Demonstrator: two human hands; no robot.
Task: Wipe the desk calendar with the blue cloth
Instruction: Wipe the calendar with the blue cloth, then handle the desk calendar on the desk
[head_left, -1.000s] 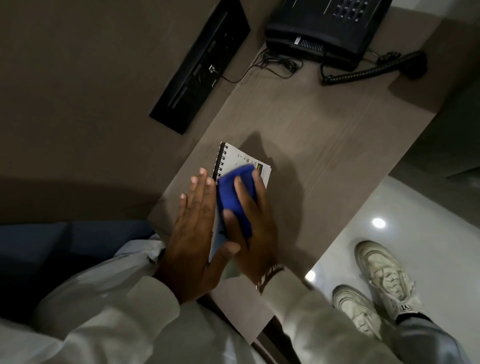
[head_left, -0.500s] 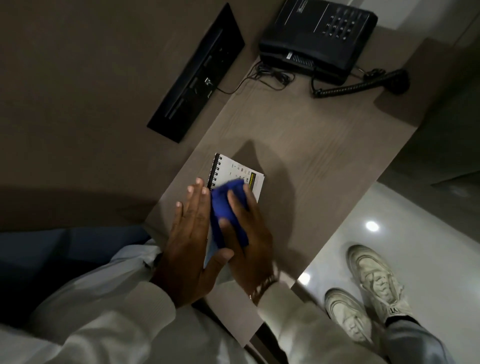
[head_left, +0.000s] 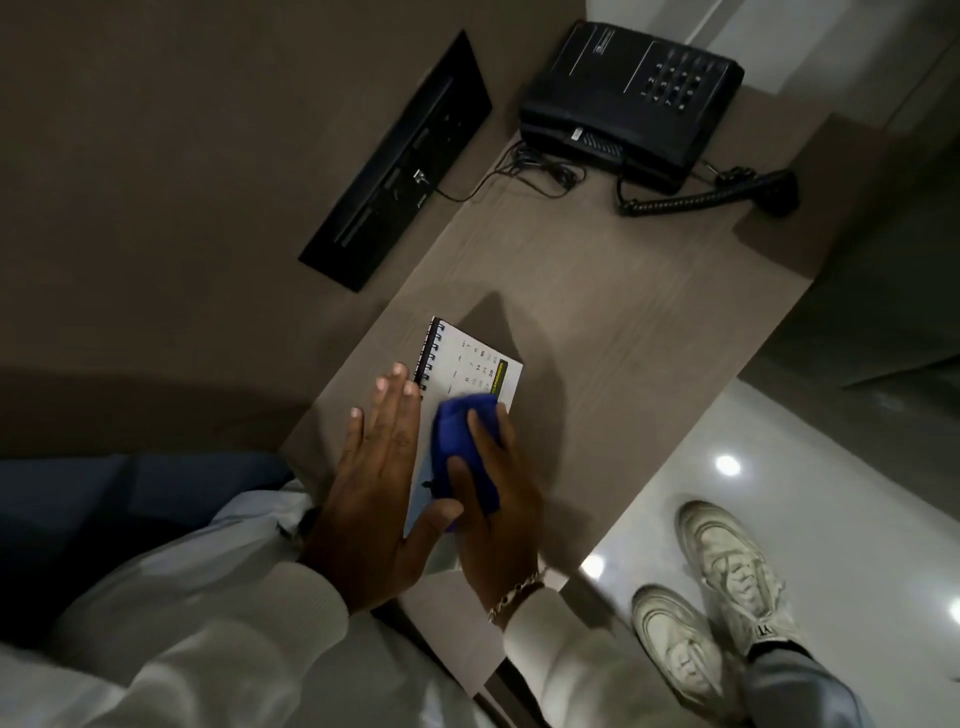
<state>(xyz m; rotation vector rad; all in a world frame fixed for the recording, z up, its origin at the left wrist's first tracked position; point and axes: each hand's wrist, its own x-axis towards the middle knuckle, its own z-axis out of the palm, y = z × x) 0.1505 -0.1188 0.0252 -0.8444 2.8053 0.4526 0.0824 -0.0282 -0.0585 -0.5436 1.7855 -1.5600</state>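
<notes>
The right hand is pressing the bunched, soft blue cloth, fingers clamped on it, across the light, slide-prone white spiral-bound desk calendar; the left hand, fingers flat and together, is steadying its spiral edge.

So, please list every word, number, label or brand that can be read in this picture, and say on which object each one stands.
"1", "2", "3": top keys of the keypad on the black telephone; the other keys are too blurred.
"7", "14", "21", "28": date numbers on the desk calendar; the remaining dates are too small.
Green-yellow strip on the calendar: text unreadable.
Logo at the telephone's top: unreadable.
Tag on the shoe: unreadable.
</notes>
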